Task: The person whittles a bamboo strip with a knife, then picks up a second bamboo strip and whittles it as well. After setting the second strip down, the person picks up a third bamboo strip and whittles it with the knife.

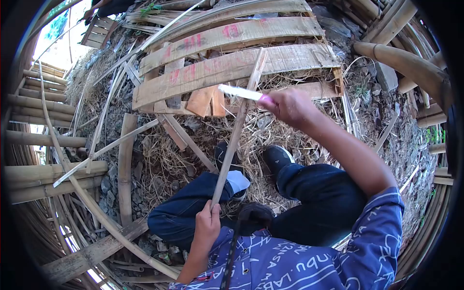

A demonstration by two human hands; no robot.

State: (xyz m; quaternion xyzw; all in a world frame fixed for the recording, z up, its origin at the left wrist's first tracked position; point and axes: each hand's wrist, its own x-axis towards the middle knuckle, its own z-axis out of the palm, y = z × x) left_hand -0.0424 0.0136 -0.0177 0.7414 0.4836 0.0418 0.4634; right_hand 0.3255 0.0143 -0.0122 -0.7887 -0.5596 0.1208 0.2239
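My left hand [208,223] is closed round the lower end of a long, narrow bamboo strip [231,149]. The strip slants up and away from me between my legs, and its far end overlaps the wooden pallet [193,72]. In my right hand [293,108] is a knife [239,92] with a pink handle, gripped in a fist. The blade points left and crosses the upper part of the strip; whether its edge bites in cannot be made out. Glare whitens the blade. Pale shavings lie on the ground [261,128] beneath.
Bamboo poles form a fence [48,140] on the left, and thick poles [406,63] lean at the right. A long curved bamboo strip [77,188] arcs past my left side. A short bamboo length [126,164] lies on the stony ground. At top left a person's dark clothing [107,7] shows.
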